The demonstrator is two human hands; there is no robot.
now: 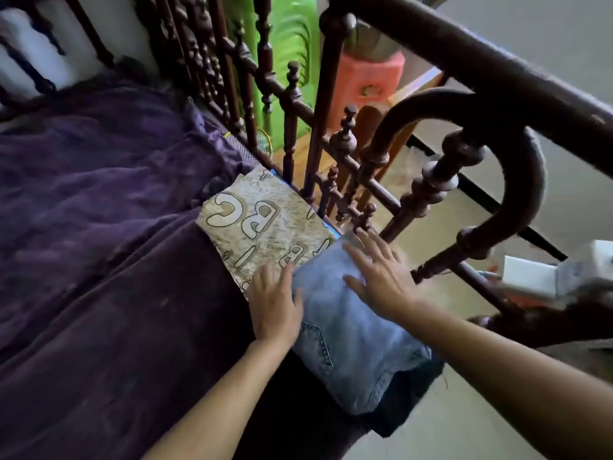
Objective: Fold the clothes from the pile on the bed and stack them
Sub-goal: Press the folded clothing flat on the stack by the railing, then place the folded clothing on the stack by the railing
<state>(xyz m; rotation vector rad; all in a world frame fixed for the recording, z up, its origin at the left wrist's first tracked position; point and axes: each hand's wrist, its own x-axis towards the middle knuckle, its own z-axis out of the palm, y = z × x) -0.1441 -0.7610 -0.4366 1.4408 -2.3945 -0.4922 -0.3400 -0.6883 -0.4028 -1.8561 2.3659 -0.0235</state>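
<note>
Partly hidden dark cloth (408, 410): under the folded jeans at the bed's corner; only its edge shows, and what garment it is cannot be told.
Right hand (378, 277): blurred, fingers straight and spread, flat over the far end of the jeans, gripping nothing.
Left hand (275, 303): palm down on the jeans' left edge, fingers straight, tips reaching the lettered cloth, gripping nothing.
Folded jeans (348, 343): light blue denim with a pocket seam showing, on the bed just beside the rail.
Lettered cloth (265, 224): beige, flat, printed with large letters; near end covered by the jeans and the left hand.
Bed (99, 227): rumpled purple cover.
Rail (331, 154): dark turned spindles.
Behind the rail: green plastic chair (292, 44) and pink stool (368, 81), broken up by spindles.
White objects (527, 275): blurred, cut off at the right edge.
</note>
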